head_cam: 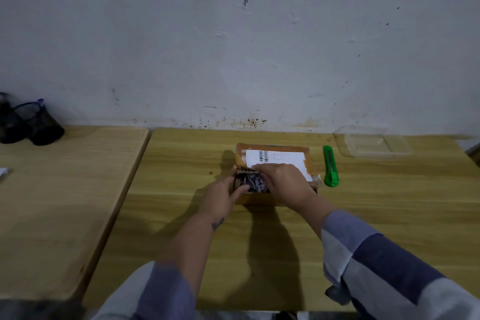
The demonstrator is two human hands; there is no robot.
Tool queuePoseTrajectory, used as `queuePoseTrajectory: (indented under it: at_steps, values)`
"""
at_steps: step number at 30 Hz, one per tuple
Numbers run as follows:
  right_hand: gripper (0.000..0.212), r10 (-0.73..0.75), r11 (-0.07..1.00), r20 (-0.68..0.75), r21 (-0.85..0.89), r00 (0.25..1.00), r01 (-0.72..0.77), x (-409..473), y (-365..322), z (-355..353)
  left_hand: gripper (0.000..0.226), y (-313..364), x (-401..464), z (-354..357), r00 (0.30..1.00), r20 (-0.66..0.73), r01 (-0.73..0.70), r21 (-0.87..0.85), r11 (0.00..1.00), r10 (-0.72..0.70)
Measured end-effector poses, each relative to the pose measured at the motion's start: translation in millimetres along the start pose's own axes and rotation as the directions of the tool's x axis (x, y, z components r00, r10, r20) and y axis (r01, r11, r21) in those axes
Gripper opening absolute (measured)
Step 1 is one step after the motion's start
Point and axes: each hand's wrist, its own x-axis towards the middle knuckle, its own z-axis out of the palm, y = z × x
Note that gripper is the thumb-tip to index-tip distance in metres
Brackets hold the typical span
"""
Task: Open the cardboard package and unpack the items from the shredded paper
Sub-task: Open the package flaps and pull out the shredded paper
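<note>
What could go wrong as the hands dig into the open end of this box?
Shredded paper may spill onto the table as the left hand pulls it out. The right hand presses the cardboard box, possibly crushing hidden contents. The green utility knife lies beside the box; blade state unclear.

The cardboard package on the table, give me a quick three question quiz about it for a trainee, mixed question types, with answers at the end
1. True or false: the green utility knife lies on the table, right of the cardboard package.
2. What shows through the package's open near end?
A. shredded paper
B. bubble wrap
C. nothing
3. Fill in: the right hand rests on the white ____.

Key: 1 true; 2 A; 3 label. The left hand is at the open end.
</note>
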Motion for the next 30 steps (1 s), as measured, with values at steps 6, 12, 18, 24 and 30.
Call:
queuePoseTrajectory:
  at_steps: [6,12,18,24,30]
  values:
    - [0.033,0.054,0.995,-0.114,0.087,0.992,-0.044,-2.7,1.9,-5.7,0.057,-0.4,-2.3,2.7,0.999,0.041,0.008,0.017,1.0,-0.009]
    - [0.03,0.02,0.995,-0.094,0.097,0.995,-0.011,10.0,9.1,-28.3,0.074,0.4,-2.6,4.7,0.997,0.074,0.017,0.056,0.998,-0.022]
    - [0.033,-0.018,0.999,-0.117,0.049,0.993,0.024,7.7,10.2,-30.9,0.064,19.3,-0.8,-4.2,0.955,-0.221,-0.202,0.004,0.979,0.198]
    - [0.035,-0.065,0.995,-0.326,-0.094,0.943,0.036,2.6,32.9,-35.8,0.028,47.4,24.3,-14.7,0.905,-0.394,-0.175,0.001,0.985,0.161]
    - [0.044,0.203,0.979,-0.569,0.092,0.797,-0.183,-9.7,78.5,-36.2,0.042,64.4,49.3,-19.3,0.892,-0.439,-0.169,-0.104,0.98,0.107]
